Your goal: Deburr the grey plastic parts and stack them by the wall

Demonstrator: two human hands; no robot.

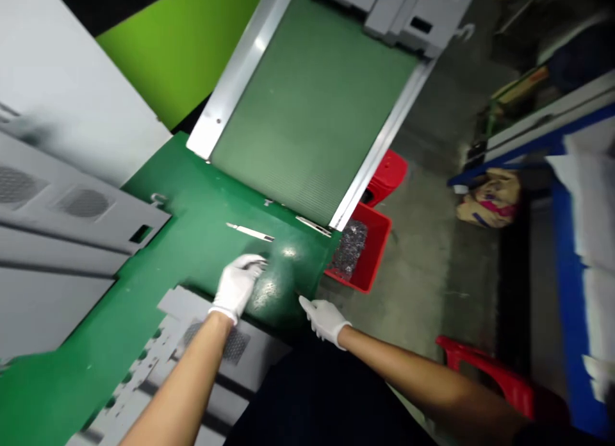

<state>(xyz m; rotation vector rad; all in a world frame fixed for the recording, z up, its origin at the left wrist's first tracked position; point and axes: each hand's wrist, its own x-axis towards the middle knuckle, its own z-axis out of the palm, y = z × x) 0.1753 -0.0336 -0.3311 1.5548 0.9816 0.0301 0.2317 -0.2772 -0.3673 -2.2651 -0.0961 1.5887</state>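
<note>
My left hand (pixel 236 284), in a white glove, is over the green table top (pixel 202 241) with its fingers curled. Something small and dark shows at the fingertips, too blurred to name. My right hand (pixel 325 319), also gloved, hovers by the table's near right edge. Its fingers are folded in with thumb and forefinger together; whatever they may hold is not clear. Beyond my left hand lies a slim, pale, scalpel-like knife (pixel 250 232). Close to my left wrist rests a grey moulded plastic panel (pixel 235 343) with a mesh patch, partly under my forearm.
A green conveyor belt (pixel 317 106) with metal rails ends at the table, carrying grey panels (pixel 398 16). More grey panels (pixel 72 222) stand at left. A red bin (pixel 379 241) of small dark bits sits below the belt's end. A red stool (pixel 485 363) stands at right.
</note>
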